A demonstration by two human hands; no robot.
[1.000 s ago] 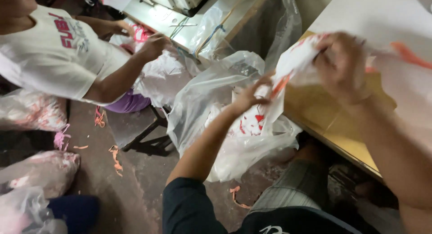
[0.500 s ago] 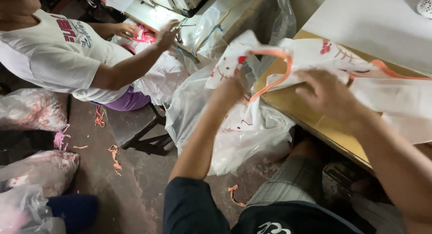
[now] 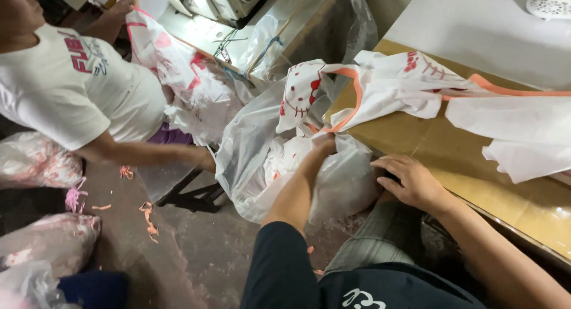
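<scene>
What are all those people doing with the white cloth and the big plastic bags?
A person sits at a yellow-brown table. Their left hand reaches into a big clear plastic bag stuffed with white cloth pieces. Their right hand rests at the table's edge. On the table lies a white cloth piece with orange trim and red print. Beside them, another person in a white shirt handles a similar printed cloth near a sewing machine. More full bags sit on the floor.

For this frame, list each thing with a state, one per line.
Left hand: closed on the white printed cloth piece with orange trim.
Right hand: open, resting flat on the brown table edge.
Clear plastic bag: mouth open, partly filled.
Cloth piece: spread, draped over the table edge.
</scene>
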